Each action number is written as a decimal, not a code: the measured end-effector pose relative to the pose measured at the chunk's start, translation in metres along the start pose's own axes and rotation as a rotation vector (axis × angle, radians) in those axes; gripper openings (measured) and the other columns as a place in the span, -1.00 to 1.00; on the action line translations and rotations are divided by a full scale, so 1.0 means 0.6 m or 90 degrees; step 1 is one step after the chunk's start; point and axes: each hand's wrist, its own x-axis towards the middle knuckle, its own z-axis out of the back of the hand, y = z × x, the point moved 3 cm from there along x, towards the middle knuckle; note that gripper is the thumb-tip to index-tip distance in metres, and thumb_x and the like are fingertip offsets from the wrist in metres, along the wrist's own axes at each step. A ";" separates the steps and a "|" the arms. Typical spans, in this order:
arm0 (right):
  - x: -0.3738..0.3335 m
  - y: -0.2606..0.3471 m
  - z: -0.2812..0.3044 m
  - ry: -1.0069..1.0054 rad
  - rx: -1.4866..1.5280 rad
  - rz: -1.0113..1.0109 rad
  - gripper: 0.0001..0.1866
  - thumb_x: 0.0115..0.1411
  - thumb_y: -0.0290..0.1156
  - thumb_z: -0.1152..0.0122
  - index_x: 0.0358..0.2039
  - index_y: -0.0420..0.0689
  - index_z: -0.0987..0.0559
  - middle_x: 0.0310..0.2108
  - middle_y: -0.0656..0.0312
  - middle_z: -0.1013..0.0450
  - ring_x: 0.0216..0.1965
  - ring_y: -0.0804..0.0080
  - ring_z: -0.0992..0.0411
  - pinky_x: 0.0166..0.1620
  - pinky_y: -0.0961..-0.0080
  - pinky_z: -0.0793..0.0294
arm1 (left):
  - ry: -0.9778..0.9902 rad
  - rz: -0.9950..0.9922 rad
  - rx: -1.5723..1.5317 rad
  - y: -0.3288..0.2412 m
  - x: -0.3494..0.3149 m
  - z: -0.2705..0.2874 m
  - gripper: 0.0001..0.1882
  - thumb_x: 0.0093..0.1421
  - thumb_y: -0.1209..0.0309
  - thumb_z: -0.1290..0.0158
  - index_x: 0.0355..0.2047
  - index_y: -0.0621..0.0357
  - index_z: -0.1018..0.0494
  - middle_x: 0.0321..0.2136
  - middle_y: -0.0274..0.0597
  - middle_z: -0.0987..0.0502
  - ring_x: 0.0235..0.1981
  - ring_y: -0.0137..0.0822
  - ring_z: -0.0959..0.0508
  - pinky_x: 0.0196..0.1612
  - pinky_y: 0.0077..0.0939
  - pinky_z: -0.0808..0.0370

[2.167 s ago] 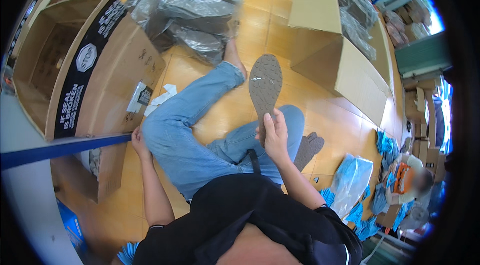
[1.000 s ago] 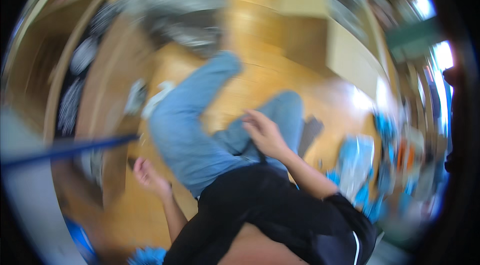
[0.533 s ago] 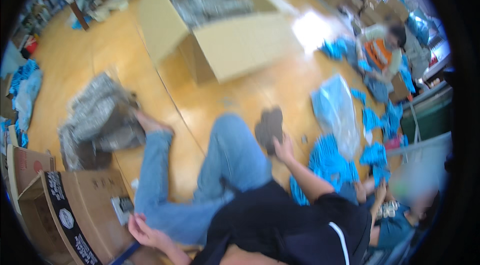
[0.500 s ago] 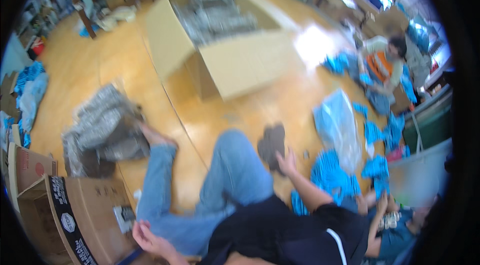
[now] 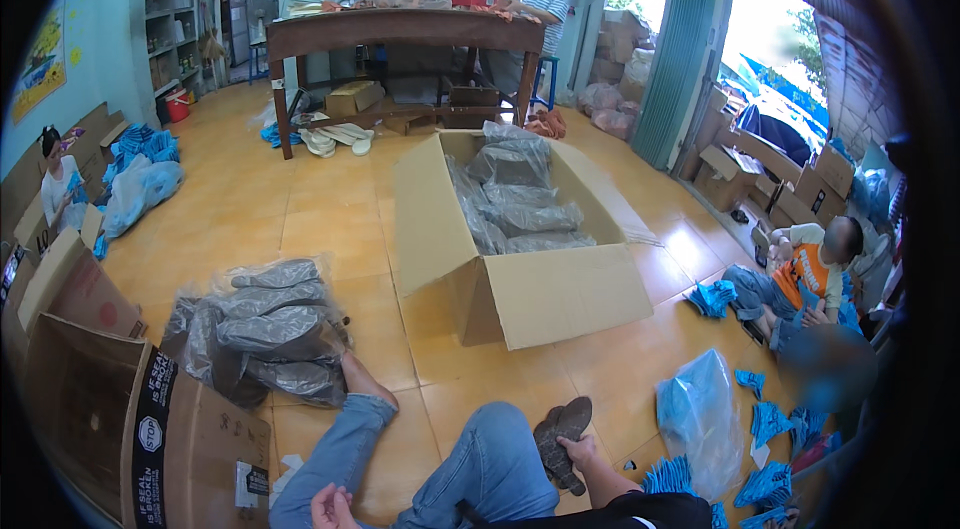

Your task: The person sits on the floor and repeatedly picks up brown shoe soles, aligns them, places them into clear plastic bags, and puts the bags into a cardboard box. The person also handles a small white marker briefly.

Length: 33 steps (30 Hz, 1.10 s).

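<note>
Dark brown, flat, sole-shaped pieces [image 5: 562, 441], looking like shoe soles, are gripped in my right hand [image 5: 581, 451] beside my bent right knee. They fan out a little over the floor. My left hand [image 5: 333, 507] hovers by my left thigh at the lower edge, fingers loosely bent and apart, with nothing seen in them. By my left foot lies a pile of clear plastic bags [image 5: 280, 324] filled with similar dark pieces. In front of me stands a large open carton [image 5: 565, 294] holding more such bags [image 5: 520, 199].
An open brown carton [image 5: 205, 449] is on my left. To my right are a clear bag [image 5: 700, 419] of blue items and loose blue bundles [image 5: 768, 484]. A person in orange [image 5: 808, 274] sits farther right; another person [image 5: 60, 184] sits far left. A brown table [image 5: 400, 29] stands behind.
My view has tilted up, bringing the table and the back of the room into sight. The sole-shaped pieces stay in my right hand and now appear more fanned out.
</note>
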 end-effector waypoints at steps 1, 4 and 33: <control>0.006 -0.004 -0.004 -0.030 -0.020 0.023 -0.15 -0.19 -0.22 -0.58 0.03 -0.29 -0.29 -0.09 -0.07 -0.44 -0.06 0.13 -0.46 -0.02 0.30 -0.48 | 0.007 -0.001 0.004 -0.001 0.004 0.001 -0.76 0.31 0.49 0.01 -0.04 0.30 -0.42 -0.19 -0.16 -0.54 -0.20 -0.41 -0.53 -0.09 -0.55 -0.48; 0.028 -0.026 -0.024 -0.102 -0.045 0.026 -0.26 -0.16 -0.28 -0.56 -0.06 -0.33 -0.34 -0.12 -0.04 -0.44 -0.17 0.18 -0.50 -0.13 0.36 -0.55 | 0.022 -0.005 0.015 -0.007 0.016 0.008 -0.76 0.31 0.48 0.01 -0.05 0.30 -0.42 -0.19 -0.15 -0.54 -0.20 -0.41 -0.53 -0.08 -0.55 -0.48; -0.399 0.400 0.016 0.352 0.347 0.592 -0.28 0.07 -0.39 -0.37 0.17 -0.29 -0.21 0.09 0.04 -0.33 0.14 0.29 -0.30 0.20 0.36 -0.25 | 0.518 0.043 0.013 -0.014 -0.049 -0.221 -0.21 0.18 0.45 -0.16 0.31 0.24 0.02 0.13 0.01 -0.27 0.16 -0.18 -0.32 0.20 -0.32 -0.27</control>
